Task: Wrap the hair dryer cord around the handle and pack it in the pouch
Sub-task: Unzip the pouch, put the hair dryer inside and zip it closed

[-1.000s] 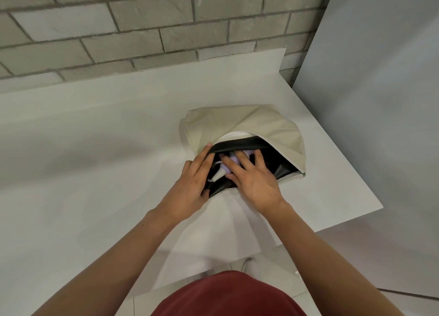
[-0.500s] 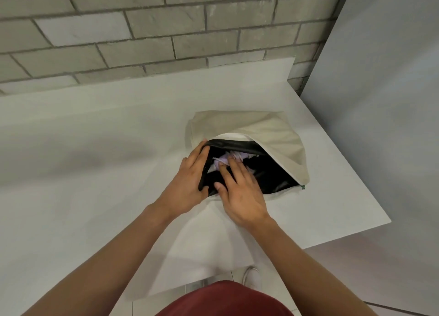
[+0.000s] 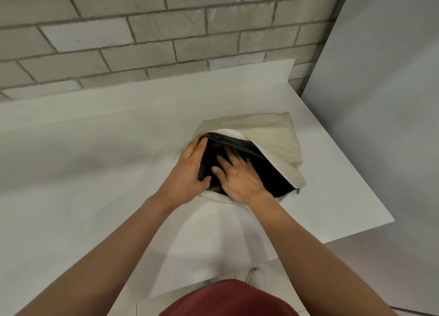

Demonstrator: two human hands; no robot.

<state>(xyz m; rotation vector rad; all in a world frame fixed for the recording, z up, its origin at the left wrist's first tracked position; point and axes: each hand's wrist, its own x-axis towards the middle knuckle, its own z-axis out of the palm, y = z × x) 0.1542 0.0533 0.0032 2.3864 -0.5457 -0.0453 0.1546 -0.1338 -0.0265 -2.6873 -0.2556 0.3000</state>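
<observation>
Seen from the head camera, the beige pouch [image 3: 268, 137] lay on the white counter [image 3: 95, 161] near its right corner, with its mouth toward the person. The left hand [image 3: 187, 171] gripped the mouth's left rim and held it wide. The right hand [image 3: 240, 175], fingers flat and spread, pressed into the black lining [image 3: 270, 175]. The hair dryer did not show and was presumably deep inside. The rim was best kept lifted while the dryer was pushed clear of the opening.

We see what looks like a home bathroom or washroom corner: a plain white counter [image 3: 95, 173] set against a wall of grey brick-shaped tiles [image 3: 166, 30], a smooth pale panel [image 3: 392, 102] at right, pale floor [image 3: 380, 268] below.
</observation>
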